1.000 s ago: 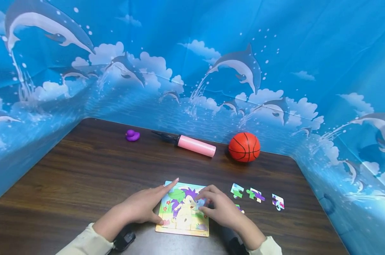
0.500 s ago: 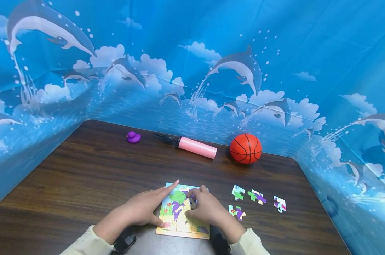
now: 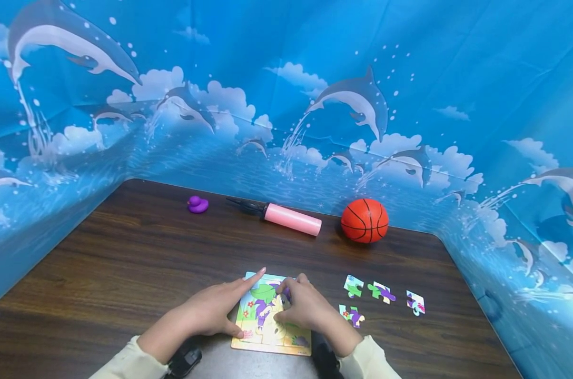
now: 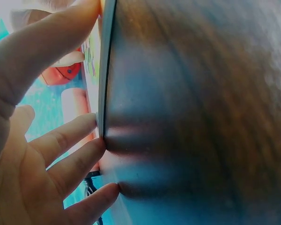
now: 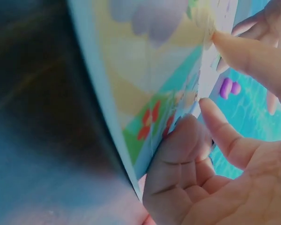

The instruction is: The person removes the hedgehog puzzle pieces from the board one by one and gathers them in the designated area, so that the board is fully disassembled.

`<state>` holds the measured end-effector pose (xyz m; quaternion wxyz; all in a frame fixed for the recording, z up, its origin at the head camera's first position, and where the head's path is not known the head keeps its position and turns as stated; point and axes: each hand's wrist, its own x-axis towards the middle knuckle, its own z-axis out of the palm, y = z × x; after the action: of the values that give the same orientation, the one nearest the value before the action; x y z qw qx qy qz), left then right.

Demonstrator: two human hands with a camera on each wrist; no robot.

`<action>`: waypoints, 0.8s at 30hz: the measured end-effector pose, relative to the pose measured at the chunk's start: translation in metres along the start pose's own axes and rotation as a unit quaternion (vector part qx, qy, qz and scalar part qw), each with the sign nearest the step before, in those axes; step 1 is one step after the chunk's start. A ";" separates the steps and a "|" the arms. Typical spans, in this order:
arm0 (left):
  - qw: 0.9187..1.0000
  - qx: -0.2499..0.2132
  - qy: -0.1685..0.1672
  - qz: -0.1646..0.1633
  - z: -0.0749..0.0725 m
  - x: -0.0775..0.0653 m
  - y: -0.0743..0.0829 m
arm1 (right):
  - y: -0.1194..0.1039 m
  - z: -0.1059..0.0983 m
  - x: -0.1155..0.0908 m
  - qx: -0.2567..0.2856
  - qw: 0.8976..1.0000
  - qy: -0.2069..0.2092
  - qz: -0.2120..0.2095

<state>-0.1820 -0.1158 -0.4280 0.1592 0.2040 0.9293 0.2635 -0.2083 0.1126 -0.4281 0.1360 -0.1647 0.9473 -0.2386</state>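
"Did you make out any wording on your feed?"

"None I could read. From my remote seat, the head view gave me only a tiny row of marks by the lower right corner of the puzzle board, too small to decipher."

"Letters or numbers?"

"I couldn't tell which."

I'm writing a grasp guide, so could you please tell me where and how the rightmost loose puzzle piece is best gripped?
Probably pinch the rightmost piece by its left and right edges, coming down from above: it lies flat on the table, apart from the other loose pieces, with a rounded knob at its near end.
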 end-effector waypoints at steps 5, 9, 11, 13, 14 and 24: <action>1.000 0.004 0.001 -0.001 -0.001 0.000 0.001 | -0.004 -0.001 0.002 -0.002 1.000 -0.014 0.012; 1.000 0.006 0.002 -0.002 -0.001 0.000 0.000 | -0.006 -0.002 0.003 0.010 0.999 -0.019 0.025; 1.000 0.003 0.000 -0.003 -0.001 0.000 0.000 | -0.007 -0.002 0.003 0.021 0.999 -0.017 0.027; 1.000 0.001 -0.001 -0.003 -0.001 0.000 0.000 | -0.007 -0.002 0.002 0.035 0.999 -0.014 0.026; 1.000 0.002 -0.001 -0.002 -0.001 0.000 0.001 | -0.006 -0.002 0.001 0.041 0.999 -0.011 0.024; 1.000 0.001 0.001 -0.001 -0.001 -0.001 0.001 | -0.001 -0.002 -0.005 0.182 0.982 0.045 0.005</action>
<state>-0.1815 -0.1164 -0.4265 0.1581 0.2029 0.9300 0.2627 -0.2035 0.1141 -0.4250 0.1220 -0.1215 0.8940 -0.4136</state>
